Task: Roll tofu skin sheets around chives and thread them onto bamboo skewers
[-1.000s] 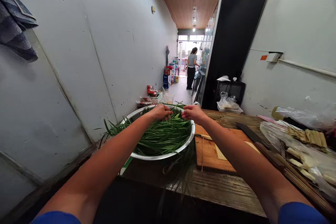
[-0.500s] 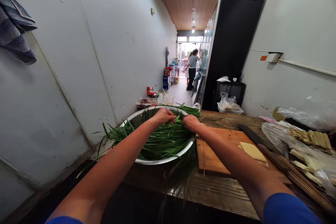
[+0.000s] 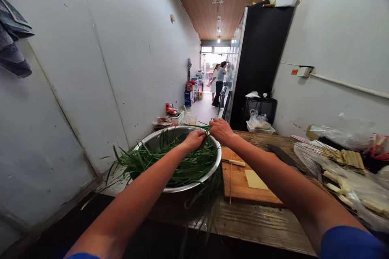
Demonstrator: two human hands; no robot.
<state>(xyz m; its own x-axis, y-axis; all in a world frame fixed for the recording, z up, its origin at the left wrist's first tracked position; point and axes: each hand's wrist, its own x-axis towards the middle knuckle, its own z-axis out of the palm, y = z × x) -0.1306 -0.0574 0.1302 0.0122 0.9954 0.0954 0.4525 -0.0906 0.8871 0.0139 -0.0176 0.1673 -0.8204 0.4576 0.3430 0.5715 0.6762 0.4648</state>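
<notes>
Green chives (image 3: 170, 162) filled a steel bowl (image 3: 152, 142) at the left end of the wooden table (image 3: 255, 222), with their long axis running roughly left-right across the bowl, loose tips spilling over the left rim toward the wall and the far ends pointing right toward the bowl's back-right edge. The left hand (image 3: 194, 139) was curled down on the strands near the bowl's far side, fingers closed over a bunch. The right hand (image 3: 221, 129) sat just beside it at the back-right rim, fingers bent and apparently pinching the same strand ends, though the grip itself was hidden from this angle. The bowl touched or nearly touched the wooden cutting board (image 3: 240, 184) on its right; the board carried a thin pale sheet (image 3: 255, 179) and a small knife (image 3: 234, 162). A cleaver (image 3: 282, 156) lay past the board, and skewers (image 3: 334, 158) in plastic crowded the right end. The table's front edge was bare. The left wall stood close by.
</notes>
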